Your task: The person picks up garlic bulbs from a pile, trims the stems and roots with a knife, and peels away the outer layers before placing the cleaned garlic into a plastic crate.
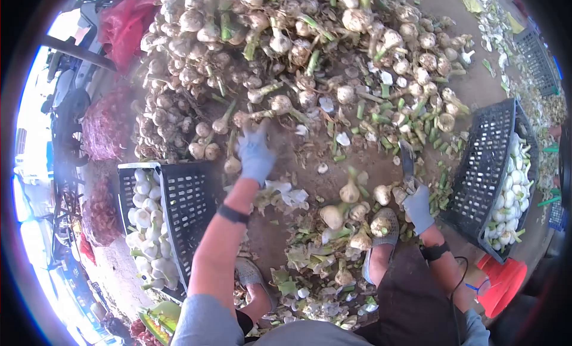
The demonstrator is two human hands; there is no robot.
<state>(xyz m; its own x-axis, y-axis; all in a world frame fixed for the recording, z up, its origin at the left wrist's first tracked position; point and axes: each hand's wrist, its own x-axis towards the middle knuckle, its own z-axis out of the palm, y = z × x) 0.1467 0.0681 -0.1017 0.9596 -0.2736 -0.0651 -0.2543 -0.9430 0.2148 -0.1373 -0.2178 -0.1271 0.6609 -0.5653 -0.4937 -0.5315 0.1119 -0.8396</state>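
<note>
My left hand (256,154), in a pale grey-blue glove with soiled fingertips, reaches over the near edge of a heap of garlic bulbs (280,104). Its fingers look stretched out and slightly blurred, close to a bulb with a stem; no bulb shows clearly in its grip. At the lower right, my right hand (419,209), gloved too, is closed around the handle of a knife (407,160), whose blade points up and away from me. Loose garlic bulbs (332,216) lie on the ground between my hands, several beside my right shoe (384,227).
A black crate (193,212) holding cleaned white garlic stands at my left, and another black crate (479,167) with white garlic is tilted at my right. Behind my right arm is a red bucket (503,283). Cut stems and peeled skins (322,256) litter the ground. Mesh sacks (104,128) line the left.
</note>
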